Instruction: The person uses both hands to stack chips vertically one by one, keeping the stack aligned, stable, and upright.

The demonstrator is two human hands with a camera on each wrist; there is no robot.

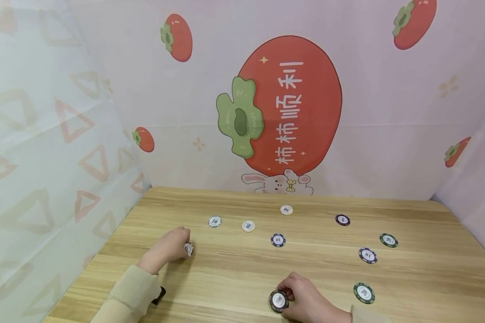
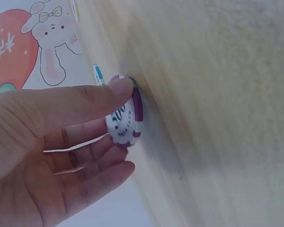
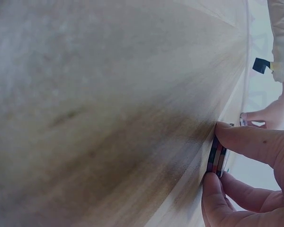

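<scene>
Two chips were up, we judged; left hand [image 1: 171,244] pinched purple-edged chip [image 1: 189,249], table's [image 1: 226,287] nine o'clock; right hand [image 1: 307,298] gripped black chip [image 1: 279,301], six o'clock; edge-only holds risked slipping.

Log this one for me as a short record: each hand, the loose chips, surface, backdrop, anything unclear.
Left hand: the left hand pinches a white-and-purple chip between thumb and fingers
Right hand: the right hand grips a black-rimmed chip marked 100
Loose chips: eight, spread out; two green-rimmed chips, two blue-rimmed chips, one dark purple-rimmed chip, three pale chips
Surface: wood-grain table
Backdrop: sheet with a large red fruit print
Unclear: whether more chips sit under the 100
</scene>
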